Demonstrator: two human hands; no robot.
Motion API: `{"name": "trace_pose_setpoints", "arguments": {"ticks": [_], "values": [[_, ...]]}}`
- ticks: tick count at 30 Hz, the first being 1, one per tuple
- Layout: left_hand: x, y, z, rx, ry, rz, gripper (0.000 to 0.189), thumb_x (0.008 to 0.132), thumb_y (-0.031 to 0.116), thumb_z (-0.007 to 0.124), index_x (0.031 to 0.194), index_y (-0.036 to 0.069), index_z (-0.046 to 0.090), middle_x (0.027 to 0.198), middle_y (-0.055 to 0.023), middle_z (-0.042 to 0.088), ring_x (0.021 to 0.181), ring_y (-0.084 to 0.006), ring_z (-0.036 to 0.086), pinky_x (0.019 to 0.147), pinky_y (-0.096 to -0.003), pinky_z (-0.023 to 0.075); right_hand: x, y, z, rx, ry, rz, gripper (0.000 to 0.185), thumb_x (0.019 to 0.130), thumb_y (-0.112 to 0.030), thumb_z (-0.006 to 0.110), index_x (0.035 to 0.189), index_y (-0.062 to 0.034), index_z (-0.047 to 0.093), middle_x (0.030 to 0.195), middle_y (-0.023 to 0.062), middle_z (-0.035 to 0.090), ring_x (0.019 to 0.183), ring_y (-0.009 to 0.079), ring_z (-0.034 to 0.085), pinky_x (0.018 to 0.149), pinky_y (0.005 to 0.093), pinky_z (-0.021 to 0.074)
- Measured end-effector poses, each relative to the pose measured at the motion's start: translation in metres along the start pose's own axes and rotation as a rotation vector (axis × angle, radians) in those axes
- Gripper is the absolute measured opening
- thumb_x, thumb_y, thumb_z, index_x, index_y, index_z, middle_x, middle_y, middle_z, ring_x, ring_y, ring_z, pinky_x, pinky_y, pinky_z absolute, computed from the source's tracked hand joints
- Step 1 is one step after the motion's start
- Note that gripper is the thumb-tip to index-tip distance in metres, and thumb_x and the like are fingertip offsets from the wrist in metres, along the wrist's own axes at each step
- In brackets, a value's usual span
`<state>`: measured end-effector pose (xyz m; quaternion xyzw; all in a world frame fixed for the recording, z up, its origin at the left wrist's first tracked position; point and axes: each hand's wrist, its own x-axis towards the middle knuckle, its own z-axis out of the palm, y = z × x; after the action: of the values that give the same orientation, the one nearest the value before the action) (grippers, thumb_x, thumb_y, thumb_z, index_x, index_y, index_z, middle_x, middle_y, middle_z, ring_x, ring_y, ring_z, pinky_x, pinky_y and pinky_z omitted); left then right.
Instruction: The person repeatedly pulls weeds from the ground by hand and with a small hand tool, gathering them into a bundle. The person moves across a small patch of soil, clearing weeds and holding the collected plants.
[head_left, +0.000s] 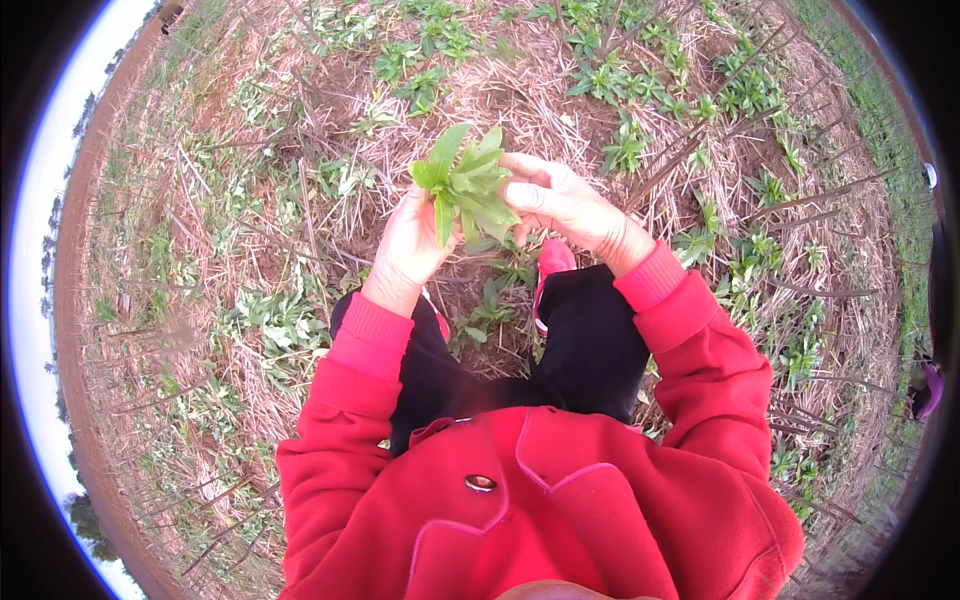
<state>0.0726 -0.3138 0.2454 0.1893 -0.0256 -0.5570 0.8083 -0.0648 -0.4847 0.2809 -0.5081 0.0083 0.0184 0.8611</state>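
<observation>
Over the ground in front of my knees, a small bunch of green leafy shoots (463, 180) is between my hands. My left hand (411, 240) grips it from the left and below, the fingers partly hidden behind the leaves. From the right, my right hand (566, 201) has its thumb and forefinger at the edge of the leaves. Its lower fingers are curled beneath. The stem ends are hidden by foliage and hands.
Straw-covered soil (517, 105) lies ahead, with leafy plants (626, 146) growing at the right. Cut or wilting greens (277, 322) lie at the left. Thin dry stalks (817, 199) stick up on the right. A purple item (930, 388) shows at the right rim.
</observation>
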Motion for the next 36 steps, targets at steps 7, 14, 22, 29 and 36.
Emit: {"name": "trace_pose_setpoints", "arguments": {"ticks": [7, 14, 22, 29, 36], "values": [[-0.002, -0.006, 0.008, 0.127, 0.088, -0.015, 0.038, 0.098, 0.027, 0.038, 0.127, 0.004, 0.045, 0.125, -0.0154, 0.053, 0.108, -0.0268, 0.057, 0.088, -0.0368, 0.0512, 0.01, 0.009, -0.003, 0.152, 0.177, 0.033, 0.029, 0.089, -0.018, 0.059, 0.113, -0.0015, 0.055, 0.091, 0.0083, 0.064, 0.069, 0.0146, 0.063, 0.056, 0.0262, 0.0507], [0.0, -0.001, -0.001, 0.043, 0.058, -0.074, 0.03, 0.097, 0.028, 0.044, 0.116, 0.006, 0.051, 0.101, -0.0093, 0.059, 0.074, -0.0174, 0.056, 0.063, -0.0299, 0.0489, 0.008, 0.008, -0.011, 0.18, 0.247, 0.054, 0.033, 0.09, -0.023, 0.058, 0.116, -0.0037, 0.053, 0.091, 0.0052, 0.062, 0.068, 0.0139, 0.061, 0.059, 0.0271, 0.0505], [0.0, 0.001, -0.008, 0.074, 0.194, 0.0, 0.027, 0.098, 0.027, 0.042, 0.114, 0.006, 0.051, 0.101, -0.0069, 0.059, 0.081, -0.0192, 0.059, 0.071, -0.033, 0.0516, 0.005, 0.011, -0.015, -0.013, 0.331, 0.082, 0.046, 0.09, -0.035, 0.057, 0.123, -0.0045, 0.051, 0.1, 0.0096, 0.06, 0.069, 0.0127, 0.058, 0.056, 0.0256, 0.0487], [-0.007, 0.004, -0.007, 0.245, 0.167, 0.075, 0.022, 0.095, 0.019, 0.048, 0.11, 0.002, 0.051, 0.101, -0.0096, 0.058, 0.086, -0.02, 0.059, 0.074, -0.0346, 0.053, 0.004, 0.012, -0.025, -0.057, 0.292, 0.146, 0.049, 0.09, -0.036, 0.056, 0.127, -0.0042, 0.048, 0.106, 0.0103, 0.058, 0.072, 0.0142, 0.059, 0.058, 0.0261, 0.0493], [-0.004, 0.0, -0.002, 0.459, 0.273, 0.109, 0.015, 0.092, 0.013, 0.054, 0.102, 0.002, 0.051, 0.09, -0.0092, 0.061, 0.076, -0.0186, 0.061, 0.067, -0.0316, 0.0533, 0.007, 0.01, -0.019, -0.273, 0.348, 0.019, 0.071, 0.084, -0.047, 0.061, 0.136, -0.0036, 0.039, 0.124, 0.0131, 0.049, 0.111, 0.0218, 0.05, 0.083, 0.0336, 0.0466]]}}
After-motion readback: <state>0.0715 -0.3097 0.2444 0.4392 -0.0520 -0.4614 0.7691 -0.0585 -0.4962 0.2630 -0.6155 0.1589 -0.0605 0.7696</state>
